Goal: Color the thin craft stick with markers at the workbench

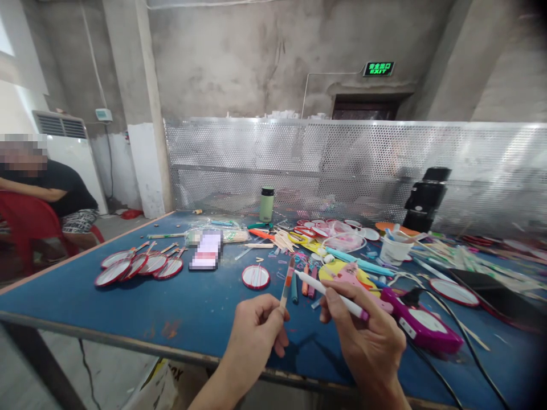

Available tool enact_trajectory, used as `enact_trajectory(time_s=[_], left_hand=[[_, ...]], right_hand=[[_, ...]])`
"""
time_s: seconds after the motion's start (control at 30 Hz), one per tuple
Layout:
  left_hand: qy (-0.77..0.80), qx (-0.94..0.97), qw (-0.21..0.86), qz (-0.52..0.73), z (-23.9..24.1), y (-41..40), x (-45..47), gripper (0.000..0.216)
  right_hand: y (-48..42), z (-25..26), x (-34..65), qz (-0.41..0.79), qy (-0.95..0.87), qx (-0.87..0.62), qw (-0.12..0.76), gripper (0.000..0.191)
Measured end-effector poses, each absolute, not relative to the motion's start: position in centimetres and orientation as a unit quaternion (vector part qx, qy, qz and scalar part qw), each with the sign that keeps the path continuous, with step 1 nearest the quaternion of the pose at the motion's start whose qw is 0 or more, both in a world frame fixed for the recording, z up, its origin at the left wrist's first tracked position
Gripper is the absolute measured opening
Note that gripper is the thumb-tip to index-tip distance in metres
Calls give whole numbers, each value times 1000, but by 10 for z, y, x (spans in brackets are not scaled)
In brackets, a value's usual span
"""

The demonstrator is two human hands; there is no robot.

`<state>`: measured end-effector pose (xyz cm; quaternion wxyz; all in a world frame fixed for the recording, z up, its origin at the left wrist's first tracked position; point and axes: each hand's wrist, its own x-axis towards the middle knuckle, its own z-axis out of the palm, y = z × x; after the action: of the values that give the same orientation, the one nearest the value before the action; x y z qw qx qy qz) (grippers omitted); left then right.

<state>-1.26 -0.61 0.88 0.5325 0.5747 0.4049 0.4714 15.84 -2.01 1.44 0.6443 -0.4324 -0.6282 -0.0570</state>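
Observation:
My left hand (256, 333) is closed around the lower end of a thin wooden stick (287, 285) with an orange-red patch near its top, held upright above the blue table's (171, 307) front edge. My right hand (367, 336) pinches a white marker pen (331, 295) with a purple end, its tip pointing up-left toward the stick. The two hands are a little apart, and the pen tip sits just right of the stick.
A row of small red-rimmed round fans (137, 266) lies at left, one more fan (255, 277) in the middle. A purple glue gun (421, 324) with black cable lies right. Markers, sticks, a white cup (395, 249), a green bottle (266, 204) and a seated person (47, 188) are around.

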Motion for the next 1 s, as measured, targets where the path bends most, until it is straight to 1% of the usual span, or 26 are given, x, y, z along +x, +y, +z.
enact_trajectory(time_s=[0.2, 0.43, 0.67, 1.0], left_hand=[[401, 572, 537, 473, 10, -5, -12, 24], [401, 572, 537, 473, 9, -5, -12, 23], [398, 574, 535, 475, 9, -5, -13, 23], [385, 567, 542, 485, 5, -4, -9, 29]], right_hand=[[-26, 22, 149, -59, -604, -448, 657, 15], [-23, 22, 155, -76, -637, -407, 650, 12], [-25, 24, 148, -70, -596, -412, 686, 11], [-34, 21, 146, -54, -607, -386, 693, 14]])
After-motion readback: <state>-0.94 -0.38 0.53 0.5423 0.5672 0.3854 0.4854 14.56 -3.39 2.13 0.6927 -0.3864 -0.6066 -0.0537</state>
